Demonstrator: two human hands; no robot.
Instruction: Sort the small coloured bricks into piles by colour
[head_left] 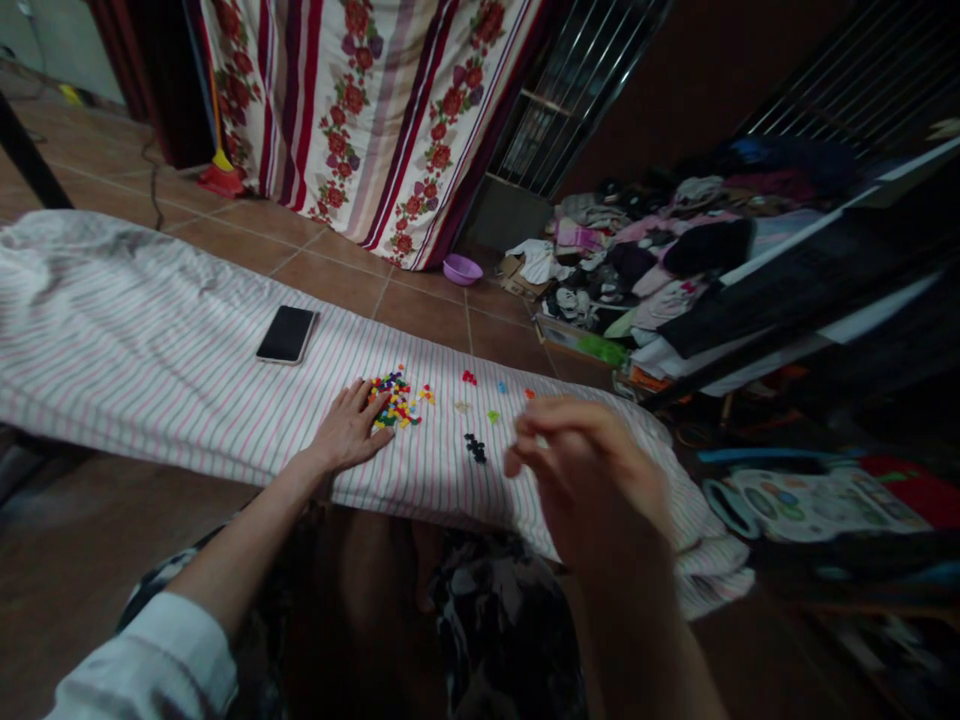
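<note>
My left hand (351,430) lies flat with its fingers spread at the left edge of a pile of small multicoloured pieces (399,402), its fingertips touching them. Raised over the cloth to the right is my right hand (589,465), blurred, with its fingers bent; whether it holds anything cannot be made out. Between the hands lie small groups sorted by colour: black pieces (475,448), red pieces (469,377), light green pieces (493,416), blue pieces (502,387), beige pieces (461,407) and orange pieces (529,393). Everything rests on a striped cloth (187,350).
A phone (286,334) lies on the cloth to the left. Beyond are a floral curtain (375,120), a purple basin (462,269) and a red broom (220,178) on the tiled floor. Heaped clothes (645,250) fill the right background.
</note>
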